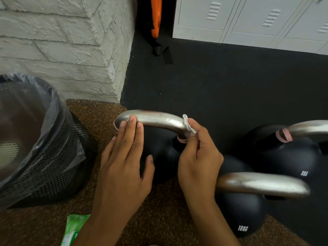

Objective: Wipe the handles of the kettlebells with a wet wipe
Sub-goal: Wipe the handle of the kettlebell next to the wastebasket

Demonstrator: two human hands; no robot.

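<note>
Three black kettlebells with silver handles stand on the floor. The nearest-left one has its handle (158, 120) arching between my hands. My left hand (124, 160) rests with its fingertips on the handle's left end, fingers apart. My right hand (198, 157) pinches a small white wet wipe (188, 124) against the handle's right bend, just above a pink band. A kettlebell marked 12KG (243, 219) sits at lower right, its handle (262, 183) beside my right wrist. A third kettlebell (291, 157) stands at far right.
A black mesh bin (58, 157) lined with a plastic bag stands at left. A green wipes packet (74, 228) lies at the bottom edge. A white brick wall (71, 41) rises behind, grey lockers (248, 20) at top right, an orange object (156, 16) between them.
</note>
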